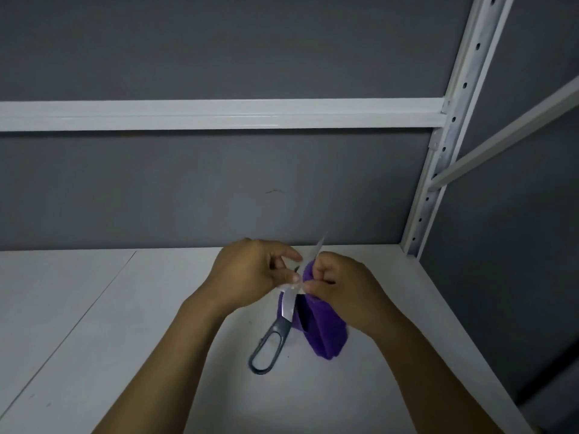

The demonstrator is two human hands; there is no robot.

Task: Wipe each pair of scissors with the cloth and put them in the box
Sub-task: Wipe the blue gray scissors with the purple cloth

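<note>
Head view, the only one. Both hands are working in the middle of the frame, raised a little over the white shelf board.

The left hand is pinching the scissors at the blades, about halfway up, with thumb and fingers curled onto the metal. It is probably gripping there to steady the blade for rubbing. The scissors are hanging at a slant: the blade tip is pointing up and far, poking out above the hands, and the grey loop handle is dangling near and left, just above the board. Whether the handle is touching the board is hard to tell.

The right hand is bunching the purple cloth, fingers curled tight round it, and is pressing the top of the cloth against the right side of the blade. The rest of the cloth is drooping down below the fist, right of the handle. Holding it wadded is likely giving a thick pad between skin and edge.

Judging by this, the wipe step is going on for this pair; boxing is not yet done. No box is showing anywhere in the frame, and no other scissors.

Behind, the grey wall is filling the far side, a white rail is crossing it, and a perforated upright is standing at far right.

Risk: fingers are sitting right on the blade, so a slip could nick them.
</note>
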